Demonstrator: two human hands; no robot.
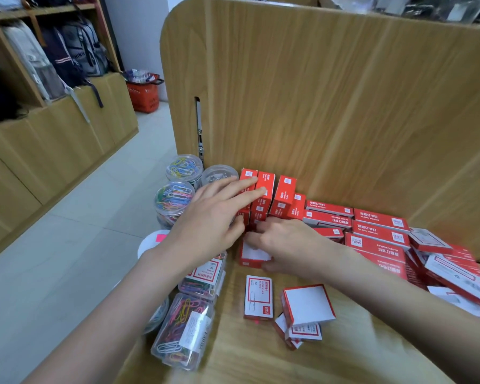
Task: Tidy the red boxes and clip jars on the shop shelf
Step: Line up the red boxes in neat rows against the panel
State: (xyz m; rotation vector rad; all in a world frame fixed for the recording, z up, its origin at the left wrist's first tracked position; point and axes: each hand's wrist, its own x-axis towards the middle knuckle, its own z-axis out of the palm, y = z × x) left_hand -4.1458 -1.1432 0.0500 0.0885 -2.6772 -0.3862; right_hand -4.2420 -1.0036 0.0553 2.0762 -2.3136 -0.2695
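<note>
Small red boxes point(284, 195) stand upright in a row against the wooden back panel point(330, 106). My left hand point(214, 214) lies with straight fingers against the leftmost upright boxes, thumb at their lower front. My right hand point(286, 242) curls its fingers round a red and white box point(251, 257) lying just in front of that row. Round clear clip jars point(173, 198) full of coloured paper clips stand left of the boxes. Rectangular clear clip boxes point(183, 328) lie near the shelf's left front edge.
Longer red boxes point(377, 234) are piled flat at the right, some tumbled. Three small loose boxes point(306, 304) lie on the wooden shelf point(344, 356) in front. Beyond the shelf's left edge is tiled floor, a red basket point(146, 97) and a backpack rack.
</note>
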